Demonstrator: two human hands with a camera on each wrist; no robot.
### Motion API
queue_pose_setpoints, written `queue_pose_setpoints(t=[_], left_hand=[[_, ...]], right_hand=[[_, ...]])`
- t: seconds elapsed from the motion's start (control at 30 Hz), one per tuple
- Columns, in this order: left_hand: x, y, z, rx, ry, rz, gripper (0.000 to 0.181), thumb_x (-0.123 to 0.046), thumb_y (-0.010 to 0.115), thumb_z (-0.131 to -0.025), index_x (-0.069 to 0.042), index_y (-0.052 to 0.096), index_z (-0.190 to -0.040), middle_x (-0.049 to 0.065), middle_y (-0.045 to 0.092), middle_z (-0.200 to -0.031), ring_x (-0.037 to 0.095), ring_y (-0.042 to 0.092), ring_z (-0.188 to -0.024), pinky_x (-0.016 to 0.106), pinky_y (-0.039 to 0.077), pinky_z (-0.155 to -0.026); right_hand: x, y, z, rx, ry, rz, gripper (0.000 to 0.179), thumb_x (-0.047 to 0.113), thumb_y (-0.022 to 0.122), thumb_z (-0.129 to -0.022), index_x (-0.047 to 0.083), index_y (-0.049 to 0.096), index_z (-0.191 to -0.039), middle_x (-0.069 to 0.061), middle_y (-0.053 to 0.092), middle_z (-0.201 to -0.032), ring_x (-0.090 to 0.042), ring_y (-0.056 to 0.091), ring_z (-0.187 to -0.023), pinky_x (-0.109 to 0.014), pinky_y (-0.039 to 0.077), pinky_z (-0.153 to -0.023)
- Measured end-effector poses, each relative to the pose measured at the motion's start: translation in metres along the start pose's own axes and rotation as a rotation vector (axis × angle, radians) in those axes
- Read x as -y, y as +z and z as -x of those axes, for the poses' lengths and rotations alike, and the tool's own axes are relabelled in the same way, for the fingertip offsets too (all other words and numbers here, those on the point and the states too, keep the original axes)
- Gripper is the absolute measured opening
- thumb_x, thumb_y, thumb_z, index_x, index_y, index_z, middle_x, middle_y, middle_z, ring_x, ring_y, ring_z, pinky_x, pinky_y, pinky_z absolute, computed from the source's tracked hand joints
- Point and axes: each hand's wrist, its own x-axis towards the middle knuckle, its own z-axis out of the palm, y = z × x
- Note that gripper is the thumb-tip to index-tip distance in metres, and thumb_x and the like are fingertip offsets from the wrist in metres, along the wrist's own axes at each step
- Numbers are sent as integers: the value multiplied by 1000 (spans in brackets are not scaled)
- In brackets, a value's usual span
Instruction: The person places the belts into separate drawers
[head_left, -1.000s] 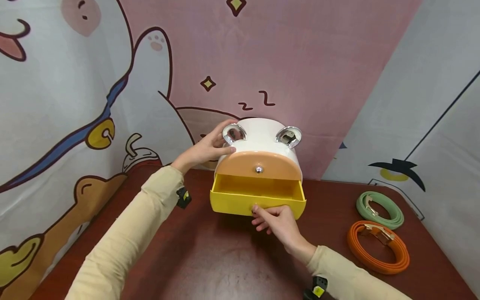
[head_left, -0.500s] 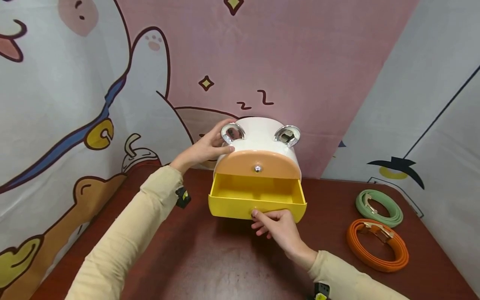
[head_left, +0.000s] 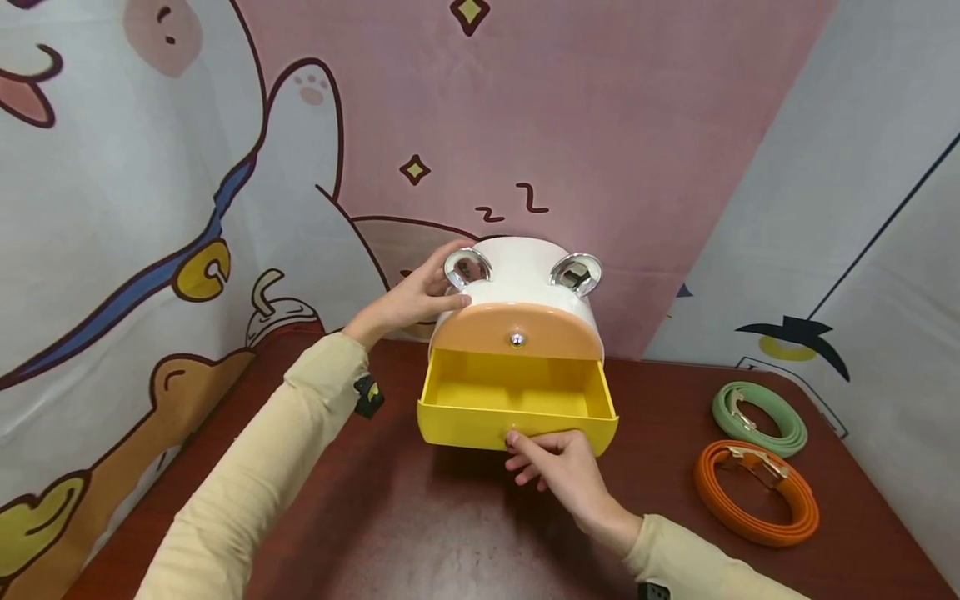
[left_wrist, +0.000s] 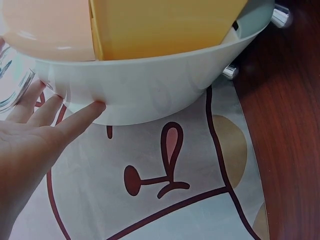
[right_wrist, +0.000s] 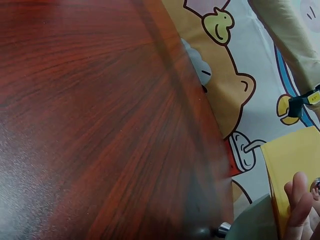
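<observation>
A small white storage box (head_left: 520, 262) with two silver ears stands near the back of the table, its peach upper drawer (head_left: 480, 327) closed. Below that, a yellow drawer (head_left: 457, 425) is pulled out and its visible inside holds nothing. My right hand (head_left: 570, 479) pinches the silver knob (right_wrist: 315, 186) on the drawer's front. My left hand (head_left: 412, 293) rests against the box's left upper side, by the left ear. In the left wrist view its fingers (left_wrist: 82, 120) lie fairly straight against the white wall.
To the right on the dark red wooden table (head_left: 450, 542) lie a coiled green belt (head_left: 787, 433) and, in front of it, a coiled orange belt (head_left: 750, 525). A cartoon-printed cloth (head_left: 585, 108) hangs close behind the box.
The yellow drawer has come further out toward me, with my right hand moving along on its knob. My left hand has stayed on the box.
</observation>
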Motion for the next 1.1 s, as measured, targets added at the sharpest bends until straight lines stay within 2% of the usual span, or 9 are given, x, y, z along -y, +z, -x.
queue_pose_setpoints(t=[0.3, 0.53, 0.77, 0.93, 1.1], left_hand=[[-3, 1, 0, -4, -31, -17, 78, -2, 62, -94, -22, 15, -154, 17, 43, -142, 24, 42, -131, 41, 35, -104], [-3, -1, 3, -10, -38, -51, 79, -7, 63, -94, -26, 14, -154, 14, 36, -149, 21, 36, -136, 46, 31, -107], [-2, 0, 4, -1, -17, -47, 79, -6, 63, -94, -21, 13, -154, 16, 36, -148, 31, 35, -136, 51, 29, -107], [-3, 0, 3, -4, -31, -45, 79, -6, 63, -94, -21, 13, -154, 13, 38, -147, 24, 38, -135, 46, 32, -106], [-4, -1, 3, -5, -35, -38, 78, -6, 62, -94, -23, 14, -154, 17, 37, -148, 24, 39, -134, 43, 33, -106]], right_hand=[[-1, -2, 9, 15, 10, 22, 35, 33, 69, -90, -2, 77, -90, -10, 70, -70, -23, 66, -58, -27, 46, -47], [-1, 0, 13, 26, 14, 5, 34, 32, 69, -90, -1, 77, -91, -10, 71, -71, -22, 66, -58, -26, 45, -47], [-1, 3, 17, 33, 14, -18, 34, 30, 69, -91, -3, 76, -93, -11, 71, -73, -20, 66, -58, -25, 44, -46], [0, 5, 19, 13, 36, -31, 34, 31, 70, -89, -2, 76, -90, -11, 71, -73, -21, 66, -58, -26, 44, -47], [2, 7, 21, -8, 65, -44, 37, 34, 71, -88, -2, 76, -92, -11, 71, -74, -22, 66, -59, -27, 45, -48]])
